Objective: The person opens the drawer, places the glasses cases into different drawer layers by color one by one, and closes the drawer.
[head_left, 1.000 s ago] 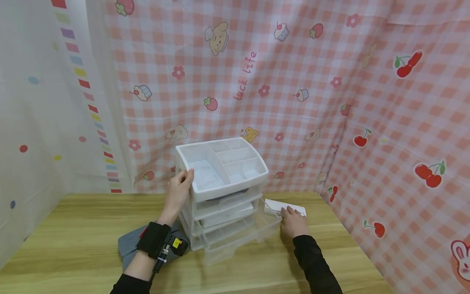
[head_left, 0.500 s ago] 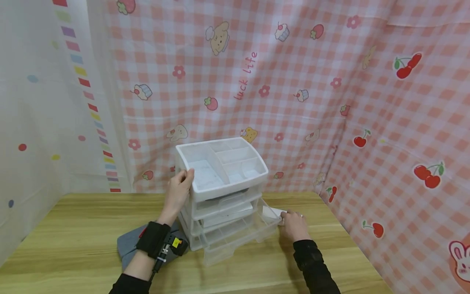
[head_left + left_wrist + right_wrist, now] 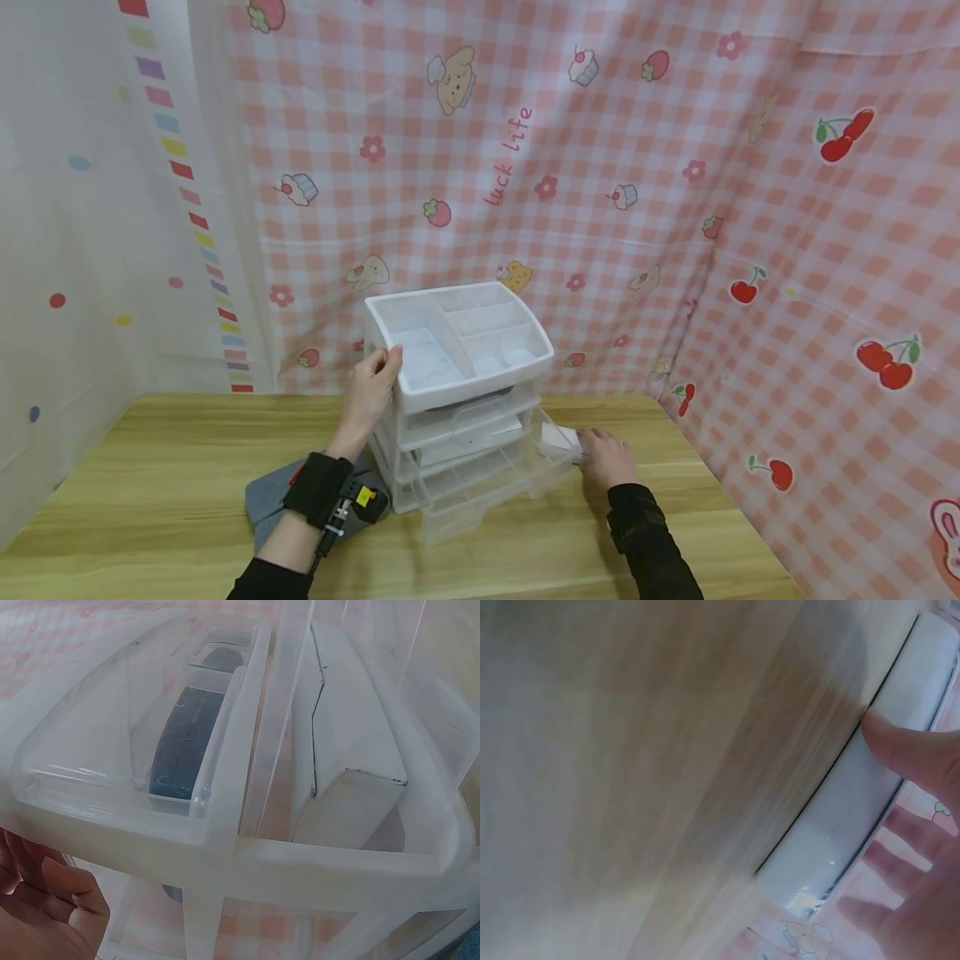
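White box [image 3: 847, 802] has shifted, right end now tucked behind the right hand [image 3: 607, 458]

So a second ago its right end stuck out past that hand, and now only the left part shows from the head view. It's on the right side of the table [image 3: 172, 467], just beside the organizer [image 3: 450, 390]. Only text I can read is "luck life" on the checked curtain [image 3: 465, 200] (the yellow sticker [image 3: 365, 497] on the left wrist camera is too small to make out).

Right thumb lies on the box's face, fingers spread behind its far edge, so it's pinched between them. Left hand [image 3: 369, 387] hasn't budged: fingers curled, gripping the organizer's upper left edge. One clear drawer [image 3: 453, 523] is pulled out, its corner partly in front of the box. Another white box [image 3: 352, 727] sits inside the organizer, and a grey item [image 3: 270, 500] lies under the left wrist.
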`<state>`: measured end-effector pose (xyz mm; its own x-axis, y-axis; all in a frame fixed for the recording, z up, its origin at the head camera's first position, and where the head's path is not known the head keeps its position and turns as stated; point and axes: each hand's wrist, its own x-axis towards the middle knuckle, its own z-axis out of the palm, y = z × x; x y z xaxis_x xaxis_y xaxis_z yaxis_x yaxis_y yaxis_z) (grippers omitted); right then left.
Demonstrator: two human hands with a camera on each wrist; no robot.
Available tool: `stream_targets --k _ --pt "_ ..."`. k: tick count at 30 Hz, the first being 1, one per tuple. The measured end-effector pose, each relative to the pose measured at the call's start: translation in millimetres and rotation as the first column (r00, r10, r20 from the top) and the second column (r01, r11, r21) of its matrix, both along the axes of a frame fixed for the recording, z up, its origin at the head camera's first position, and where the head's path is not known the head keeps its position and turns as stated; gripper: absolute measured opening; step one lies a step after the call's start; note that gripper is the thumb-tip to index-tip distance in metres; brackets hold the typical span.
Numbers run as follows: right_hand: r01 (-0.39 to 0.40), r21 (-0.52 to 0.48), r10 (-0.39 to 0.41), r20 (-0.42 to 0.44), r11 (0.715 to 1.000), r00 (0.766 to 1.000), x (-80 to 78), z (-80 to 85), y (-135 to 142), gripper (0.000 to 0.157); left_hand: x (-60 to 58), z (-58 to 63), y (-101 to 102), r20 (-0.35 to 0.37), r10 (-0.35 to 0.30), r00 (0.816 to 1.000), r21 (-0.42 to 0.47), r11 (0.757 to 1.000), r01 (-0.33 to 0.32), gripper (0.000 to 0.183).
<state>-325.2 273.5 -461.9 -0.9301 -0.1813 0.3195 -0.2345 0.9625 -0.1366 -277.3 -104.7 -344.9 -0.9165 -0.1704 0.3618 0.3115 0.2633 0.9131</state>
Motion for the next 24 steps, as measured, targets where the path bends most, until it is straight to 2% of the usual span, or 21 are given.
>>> stream_targets --k 3,10,15,24 --pt "-0.026 -0.014 0.025 -0.039 1.000 0.999 -0.9 0.5 2.0 0.049 0.4 1.0 0.5 -0.002 0.005 1.000 0.004 1.000 -0.005 0.047" --pt "-0.021 -0.030 0.022 0.036 0.999 0.999 -0.9 4.7 4.4 0.054 1.5 2.0 0.0 -0.005 -0.004 1.000 0.007 1.000 0.004 0.046" --pt "-0.022 -0.031 0.023 0.048 0.999 0.999 3.4 4.6 5.3 0.052 2.0 2.1 0.0 -0.001 -0.012 1.000 0.001 1.000 0.012 0.046" --pt "0.033 -0.090 -0.028 0.062 0.995 0.998 5.4 4.5 11.1 0.051 2.6 5.9 6.3 -0.031 0.043 0.999 -0.076 0.996 -0.045 0.041"
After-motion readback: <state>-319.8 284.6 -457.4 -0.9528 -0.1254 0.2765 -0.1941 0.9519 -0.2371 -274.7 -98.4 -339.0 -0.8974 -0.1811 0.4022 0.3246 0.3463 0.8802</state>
